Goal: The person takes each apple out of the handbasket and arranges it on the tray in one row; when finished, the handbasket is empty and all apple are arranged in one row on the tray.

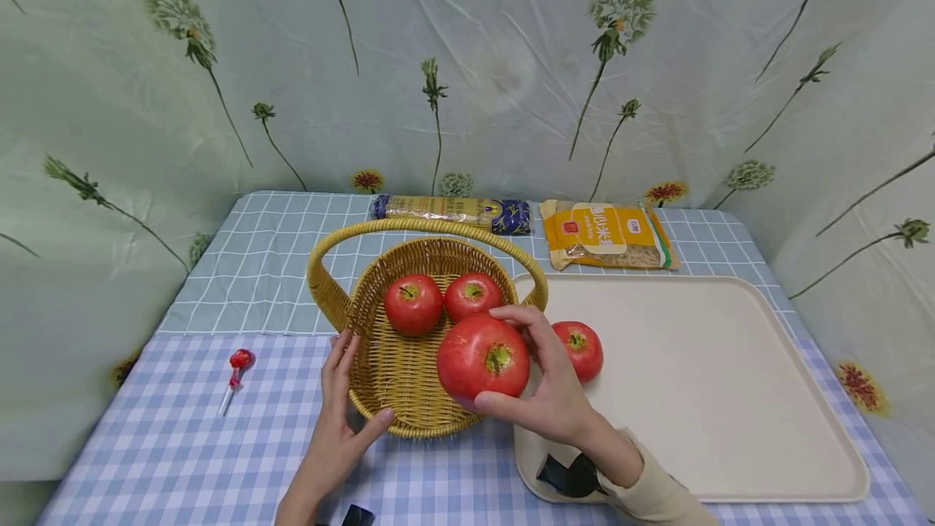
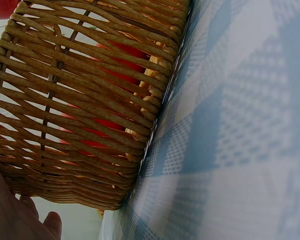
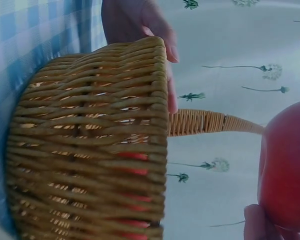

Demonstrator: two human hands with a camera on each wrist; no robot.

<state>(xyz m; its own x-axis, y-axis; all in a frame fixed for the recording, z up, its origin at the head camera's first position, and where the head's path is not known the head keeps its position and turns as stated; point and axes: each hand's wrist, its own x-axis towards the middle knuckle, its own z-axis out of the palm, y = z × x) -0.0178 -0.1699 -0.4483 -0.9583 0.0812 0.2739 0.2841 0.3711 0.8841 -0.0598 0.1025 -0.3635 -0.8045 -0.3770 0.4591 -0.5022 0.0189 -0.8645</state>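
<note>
My right hand (image 1: 551, 388) grips a large red apple (image 1: 482, 360) between fingers and thumb, above the right side of a woven basket (image 1: 409, 427). In the right wrist view that apple (image 3: 290, 170) is apart from the basket's rim. Two red apples, one on the left (image 1: 412, 304) and one on the right (image 1: 473, 296), lie inside toward the back of the basket. My left hand (image 1: 336, 420) touches the basket's near left side, fingers spread and fairly straight. Another red apple (image 1: 580, 350) lies on the beige tray (image 1: 701, 388), partly hidden behind my right hand.
The basket's tall arched handle (image 1: 431, 226) rises over its opening. Behind it lie a long blue and yellow packet (image 1: 453, 212) and an orange food bag (image 1: 606, 235). A red lollipop (image 1: 236, 376) lies at left on the checked cloth (image 1: 183, 453).
</note>
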